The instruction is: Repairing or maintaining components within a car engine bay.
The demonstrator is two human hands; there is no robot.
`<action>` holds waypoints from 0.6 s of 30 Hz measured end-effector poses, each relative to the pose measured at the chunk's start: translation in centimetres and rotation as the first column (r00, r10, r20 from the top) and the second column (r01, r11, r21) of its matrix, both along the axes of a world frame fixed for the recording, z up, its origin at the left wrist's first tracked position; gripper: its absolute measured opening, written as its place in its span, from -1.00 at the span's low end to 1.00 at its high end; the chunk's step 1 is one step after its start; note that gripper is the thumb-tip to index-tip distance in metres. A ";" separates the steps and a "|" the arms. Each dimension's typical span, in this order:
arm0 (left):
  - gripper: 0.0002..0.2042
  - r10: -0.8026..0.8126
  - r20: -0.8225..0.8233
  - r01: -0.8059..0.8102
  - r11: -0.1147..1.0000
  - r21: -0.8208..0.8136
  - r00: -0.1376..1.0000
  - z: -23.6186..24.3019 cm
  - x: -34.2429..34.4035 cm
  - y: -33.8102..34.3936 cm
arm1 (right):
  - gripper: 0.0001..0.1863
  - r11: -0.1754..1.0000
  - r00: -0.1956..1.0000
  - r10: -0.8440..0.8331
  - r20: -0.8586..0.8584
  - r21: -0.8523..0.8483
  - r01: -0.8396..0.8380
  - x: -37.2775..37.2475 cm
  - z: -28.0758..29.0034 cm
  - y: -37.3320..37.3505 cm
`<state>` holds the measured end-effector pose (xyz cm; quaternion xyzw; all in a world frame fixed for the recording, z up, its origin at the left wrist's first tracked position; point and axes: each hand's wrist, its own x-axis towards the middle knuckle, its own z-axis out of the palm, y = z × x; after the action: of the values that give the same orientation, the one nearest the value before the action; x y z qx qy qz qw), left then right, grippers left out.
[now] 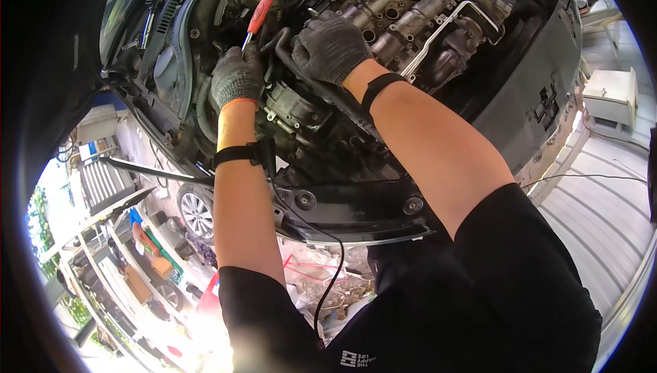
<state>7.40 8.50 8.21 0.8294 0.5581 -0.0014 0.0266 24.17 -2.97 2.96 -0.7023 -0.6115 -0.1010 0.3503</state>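
Note:
My left hand (pixel 237 77), in a grey knit glove, is closed around the metal shaft of a red-handled screwdriver (pixel 259 15). The handle points up and away from me, and the fingertips are partly hidden. To its right my right hand (pixel 332 48), gloved the same way, is curled into a fist above a black hose (pixel 282 48) at the side of the engine. A small metal end (pixel 313 11) shows just beyond its knuckles; what the fingers grip is hidden. Both hands are inside the engine bay, beside the uncovered engine (pixel 397 7).
A bent silver pipe (pixel 434 39) crosses the engine right of my hands. The car's front edge (pixel 342 217) runs below my forearms. A black cable (pixel 342 256) hangs from my left wrist strap. A white cabinet (pixel 611 96) stands at the right; shelving (pixel 102 250) is at lower left.

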 end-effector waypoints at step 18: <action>-0.58 -0.549 0.029 0.520 0.806 0.283 0.835 -1.4 -3.3 2.5 | -0.63 0.998 0.995 0.019 -0.093 0.060 -0.013 -0.2 1.1 -0.3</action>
<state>4.14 10.96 6.82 0.9476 0.2946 0.1107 -0.0550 23.98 -3.23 4.02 -0.6907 -0.5968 -0.0833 0.3999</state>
